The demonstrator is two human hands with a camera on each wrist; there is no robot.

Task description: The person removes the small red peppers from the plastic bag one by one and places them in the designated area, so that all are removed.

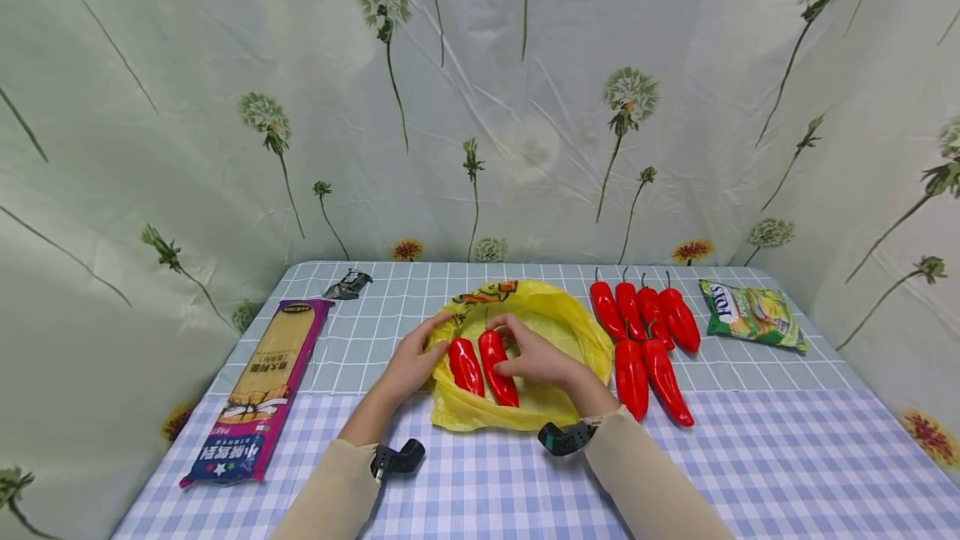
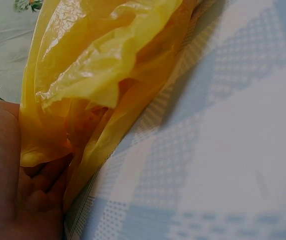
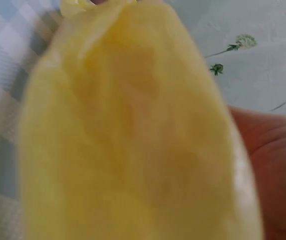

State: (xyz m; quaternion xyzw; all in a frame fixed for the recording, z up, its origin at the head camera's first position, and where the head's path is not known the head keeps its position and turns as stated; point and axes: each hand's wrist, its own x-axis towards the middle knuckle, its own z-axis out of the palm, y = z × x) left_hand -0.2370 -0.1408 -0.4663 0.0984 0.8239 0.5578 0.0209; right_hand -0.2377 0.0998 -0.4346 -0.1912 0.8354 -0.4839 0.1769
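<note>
A yellow plastic bag (image 1: 480, 417) lies wide open at the middle of the table, its mouth toward me. Two red chili peppers (image 1: 465, 365) lie side by side in it. My left hand (image 1: 416, 361) holds the bag's left edge, thumb near the left pepper; in the left wrist view its fingers curl under the yellow plastic (image 2: 97, 60). Reaching into the bag, my right hand (image 1: 540, 357) grips the right-hand pepper (image 1: 491, 352) between thumb and fingers. In the right wrist view the bag's blurred side (image 3: 132, 125) hides most of that hand.
Several more red peppers (image 1: 632, 377) lie in two rows right of the bag. Beyond them is a green Fox's candy packet (image 1: 752, 315). A long pasta packet (image 1: 258, 390) lies at left, with a small black wrapper (image 1: 348, 284) behind. A dandelion-print curtain (image 1: 525, 107) surrounds the table.
</note>
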